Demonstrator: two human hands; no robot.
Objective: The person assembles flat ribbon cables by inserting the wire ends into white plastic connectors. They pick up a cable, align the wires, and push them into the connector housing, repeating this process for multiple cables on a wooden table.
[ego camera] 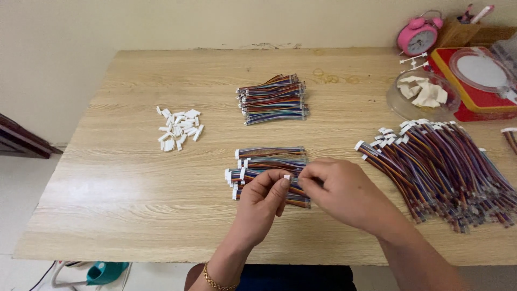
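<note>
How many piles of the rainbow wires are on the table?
3, maybe more past the right edge: a far pile mid-table, a near pile under the left hand and right hand, a big pile at right.

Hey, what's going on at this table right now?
A person sits at a wooden table. Their left hand pinches a small white connector while the right hand holds a multicoloured wire bundle against it. Below the hands lies a small stack of wire bundles. Loose white connectors lie at left, another wire stack sits farther back, and a large wire heap lies at right.
</note>
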